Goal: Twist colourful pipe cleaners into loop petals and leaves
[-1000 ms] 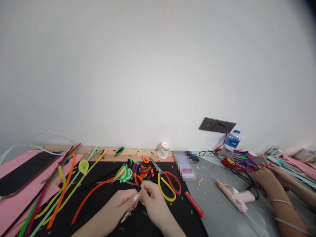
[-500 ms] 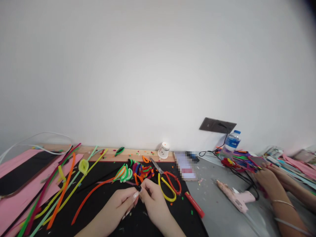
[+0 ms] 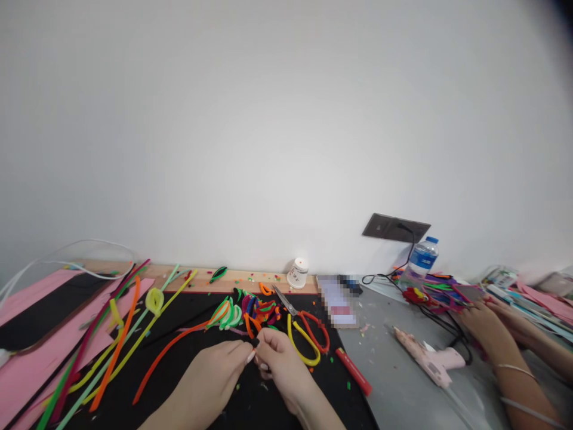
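Observation:
My left hand and my right hand meet over the black mat, both with fingers pinched together. Between their fingertips is a small black piece, mostly hidden, perhaps a bit of pipe cleaner. Just beyond the fingers lie looped pipe cleaner shapes: a green, white and orange bundle and a darker multicoloured one. An orange pipe cleaner curves away to the left. Right of my right hand rest scissors with one yellow and one red handle.
Long pipe cleaners lie across pink sheets at left. A paper cup stands upside down near the wall. Rightward are a phone, a red tube-like object, a pink glue gun, a water bottle and another person's hands.
My left hand has turned, its back now more upward, with fingertips still against my right hand's. Less of the black piece shows. The view has shifted slightly.

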`<state>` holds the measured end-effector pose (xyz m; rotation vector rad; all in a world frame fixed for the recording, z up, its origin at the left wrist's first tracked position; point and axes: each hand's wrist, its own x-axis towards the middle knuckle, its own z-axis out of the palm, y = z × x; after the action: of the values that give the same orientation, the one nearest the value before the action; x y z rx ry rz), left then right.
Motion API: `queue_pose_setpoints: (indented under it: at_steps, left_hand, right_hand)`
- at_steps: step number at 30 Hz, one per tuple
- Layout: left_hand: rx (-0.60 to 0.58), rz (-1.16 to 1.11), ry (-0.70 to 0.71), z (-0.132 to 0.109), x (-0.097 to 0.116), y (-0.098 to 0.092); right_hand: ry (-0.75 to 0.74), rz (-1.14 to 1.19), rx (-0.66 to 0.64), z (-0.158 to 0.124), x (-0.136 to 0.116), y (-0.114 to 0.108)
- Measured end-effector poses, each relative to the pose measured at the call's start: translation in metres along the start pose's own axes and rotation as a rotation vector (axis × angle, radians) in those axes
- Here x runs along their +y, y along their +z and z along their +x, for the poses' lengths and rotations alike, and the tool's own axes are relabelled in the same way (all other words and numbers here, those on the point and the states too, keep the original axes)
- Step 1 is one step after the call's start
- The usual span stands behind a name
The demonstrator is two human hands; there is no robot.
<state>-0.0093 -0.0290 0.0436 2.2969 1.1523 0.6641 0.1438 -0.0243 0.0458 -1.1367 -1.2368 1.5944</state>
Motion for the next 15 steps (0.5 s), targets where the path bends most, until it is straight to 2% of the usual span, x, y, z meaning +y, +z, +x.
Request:
queue_pose_setpoints:
  at_steps: [4, 11, 15]
  left_hand:
    - [-0.023, -0.48, -0.111, 0.004, -0.001, 0.002]
    - [-0.234, -1.262, -0.25, 0.003, -0.006, 0.008]
    - [-0.355, -1.526, -0.275, -0.004, -0.003, 0.005]
  right_hand:
    - [-0.204, -0.146, 0.021, -0.002, -0.003, 0.002]
    - [-0.455, -0.466, -0.006, -0.02, -0.019, 0.006]
    - [-0.593, -0.592, -0.045, -0.025, -0.022, 0.006]
